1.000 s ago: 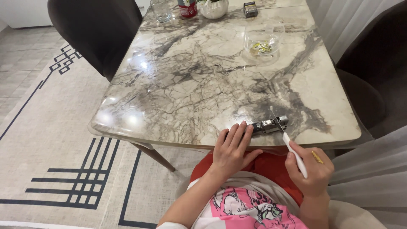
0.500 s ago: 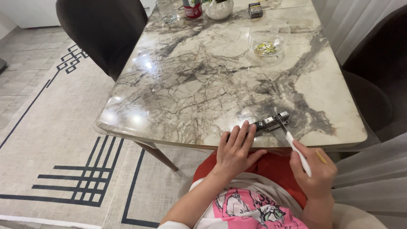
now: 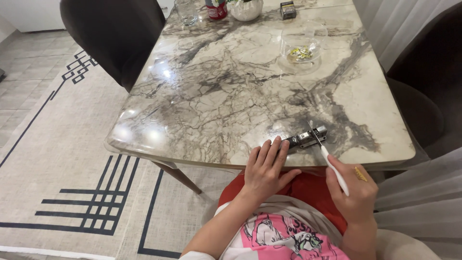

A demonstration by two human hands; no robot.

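A small grey metal knife sharpener (image 3: 304, 138) lies near the table's (image 3: 216, 96) near edge, at about five o'clock on the marble top. The left hand (image 3: 266, 169) lies flat with its fingers stretched out and together, fingertips pressing on the sharpener's left end; it grips nothing. The right hand (image 3: 353, 190), at four o'clock from the sharpener and off the table edge, is closed around the white handle of a slim knife (image 3: 327, 156), whose thin blade slants up to eleven o'clock and rests across the sharpener's right end. A gold ring shows on that hand. Further out, at twelve o'clock, a clear glass bowl (image 3: 301, 45) holds a few wrapped sweets. At the far end stand a drinking glass (image 3: 185, 10), a white pot (image 3: 246, 8) and a small dark box (image 3: 288, 9). Dark chairs (image 3: 113, 33) flank the table, over a pale rug (image 3: 62, 183) with dark lines.
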